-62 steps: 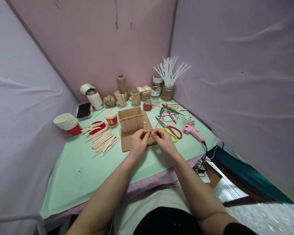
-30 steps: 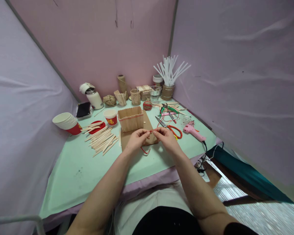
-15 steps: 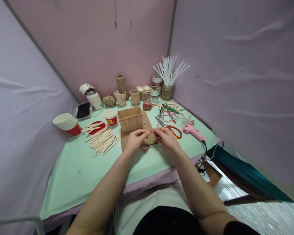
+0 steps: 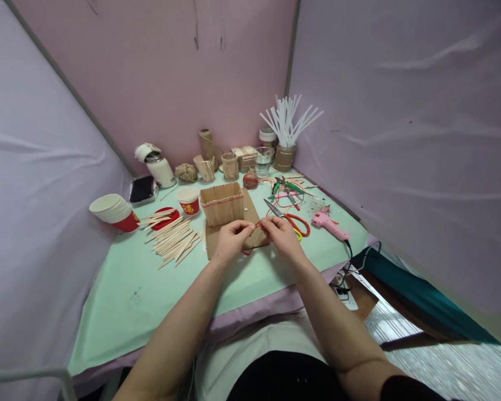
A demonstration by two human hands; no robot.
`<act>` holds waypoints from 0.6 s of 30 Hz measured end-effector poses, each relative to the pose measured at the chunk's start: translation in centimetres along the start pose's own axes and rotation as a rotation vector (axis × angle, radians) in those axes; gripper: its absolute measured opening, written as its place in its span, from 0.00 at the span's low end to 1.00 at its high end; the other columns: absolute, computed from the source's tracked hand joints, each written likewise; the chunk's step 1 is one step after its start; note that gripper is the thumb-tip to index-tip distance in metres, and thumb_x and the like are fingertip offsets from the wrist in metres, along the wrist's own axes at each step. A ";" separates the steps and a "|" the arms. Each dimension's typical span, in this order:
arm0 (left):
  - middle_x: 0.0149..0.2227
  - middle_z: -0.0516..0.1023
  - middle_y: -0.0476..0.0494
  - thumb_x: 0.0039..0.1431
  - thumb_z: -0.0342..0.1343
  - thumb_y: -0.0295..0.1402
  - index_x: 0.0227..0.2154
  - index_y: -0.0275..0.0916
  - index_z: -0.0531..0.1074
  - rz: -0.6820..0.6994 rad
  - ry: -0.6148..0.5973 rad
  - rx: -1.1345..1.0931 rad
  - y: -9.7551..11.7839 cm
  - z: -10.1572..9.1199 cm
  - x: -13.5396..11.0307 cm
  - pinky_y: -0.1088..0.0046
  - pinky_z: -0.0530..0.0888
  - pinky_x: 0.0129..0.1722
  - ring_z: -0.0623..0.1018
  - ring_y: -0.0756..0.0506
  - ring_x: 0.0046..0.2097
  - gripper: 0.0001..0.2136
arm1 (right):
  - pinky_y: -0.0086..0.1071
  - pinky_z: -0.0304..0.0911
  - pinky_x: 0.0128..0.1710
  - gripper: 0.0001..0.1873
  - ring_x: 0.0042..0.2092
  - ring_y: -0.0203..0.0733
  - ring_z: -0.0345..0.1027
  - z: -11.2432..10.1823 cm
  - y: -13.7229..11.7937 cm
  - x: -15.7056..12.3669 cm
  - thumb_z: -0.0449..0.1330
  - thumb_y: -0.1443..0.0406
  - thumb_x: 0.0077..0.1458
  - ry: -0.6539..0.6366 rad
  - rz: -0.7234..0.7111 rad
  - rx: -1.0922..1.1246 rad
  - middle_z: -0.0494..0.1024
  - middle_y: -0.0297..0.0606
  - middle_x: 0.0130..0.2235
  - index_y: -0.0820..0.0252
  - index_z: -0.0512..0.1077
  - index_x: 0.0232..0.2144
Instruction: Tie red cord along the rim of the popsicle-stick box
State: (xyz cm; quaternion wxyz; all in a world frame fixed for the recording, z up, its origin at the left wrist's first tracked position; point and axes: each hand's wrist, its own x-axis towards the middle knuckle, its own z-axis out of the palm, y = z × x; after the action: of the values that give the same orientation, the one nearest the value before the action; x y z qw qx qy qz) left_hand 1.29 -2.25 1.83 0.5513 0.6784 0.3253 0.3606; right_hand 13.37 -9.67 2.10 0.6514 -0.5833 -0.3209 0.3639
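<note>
My left hand [image 4: 230, 238] and my right hand [image 4: 280, 236] are close together over a brown cardboard sheet [image 4: 217, 240] on the green table. Both pinch a thin red cord [image 4: 258, 224] that runs between their fingertips. A loop of the same cord hangs below my left hand. Just behind the hands stands a small box made of wooden sticks [image 4: 222, 203] with a red line round its rim.
Loose wooden sticks [image 4: 173, 238] lie to the left by a stack of red paper cups [image 4: 114, 211]. Scissors [image 4: 294, 220], pliers [image 4: 286, 187] and a pink glue gun [image 4: 328, 223] lie to the right. Jars, twine and white straws [image 4: 288, 120] line the back wall.
The hanging red loop under my left hand has been drawn up shorter. Both hands stay together over the cardboard, shifted slightly back.
</note>
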 end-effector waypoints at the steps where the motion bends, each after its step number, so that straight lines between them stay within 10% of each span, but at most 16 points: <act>1: 0.26 0.76 0.47 0.46 0.58 0.38 0.26 0.36 0.76 -0.003 0.007 -0.001 0.0 0.0 0.0 0.75 0.68 0.32 0.72 0.50 0.30 0.10 | 0.28 0.48 0.22 0.12 0.23 0.32 0.55 0.0 0.0 0.0 0.59 0.56 0.44 -0.001 0.003 0.002 0.66 0.30 0.21 0.59 0.69 0.22; 18: 0.31 0.79 0.43 0.47 0.58 0.38 0.30 0.35 0.77 -0.009 -0.125 0.055 0.0 0.4 -0.2 0.73 0.70 0.36 0.75 0.47 0.34 0.12 | 0.28 0.50 0.24 0.15 0.23 0.33 0.53 -0.2 0.2 -0.2 0.57 0.54 0.46 0.063 -0.099 -0.126 0.63 0.29 0.19 0.60 0.67 0.19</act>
State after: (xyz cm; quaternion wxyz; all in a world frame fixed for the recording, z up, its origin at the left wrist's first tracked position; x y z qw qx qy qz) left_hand 1.54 -2.59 1.80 0.5532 0.7131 0.3032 0.3057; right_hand 13.40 -9.87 1.91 0.6405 -0.6176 -0.3510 0.2918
